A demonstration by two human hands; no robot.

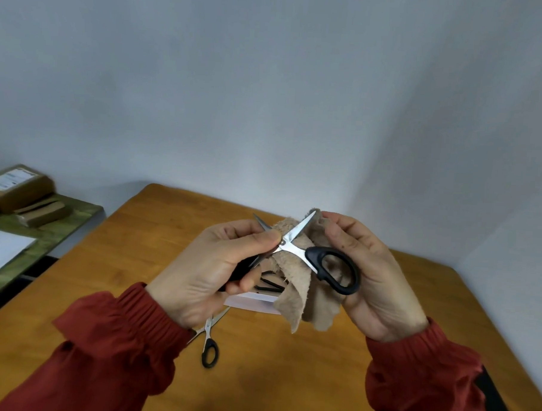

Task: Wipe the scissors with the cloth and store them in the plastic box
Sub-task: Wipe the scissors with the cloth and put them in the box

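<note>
A pair of black-handled scissors (295, 248) is held spread wide above the table. My left hand (217, 265) grips one black handle, its thumb near the pivot. My right hand (372, 272) holds a beige cloth (303, 287) pinched against the upper blade, and the other handle loop lies against its palm. Below the hands sits a white plastic box (253, 302), mostly hidden, with black scissor handles showing inside. Another pair of scissors (209, 342) lies on the wooden table (120, 276) near my left wrist.
A green side table (44, 236) at the left carries brown parcels (18, 191) and a white sheet. Grey walls meet in a corner behind the wooden table. A dark strip runs along the table's right front edge.
</note>
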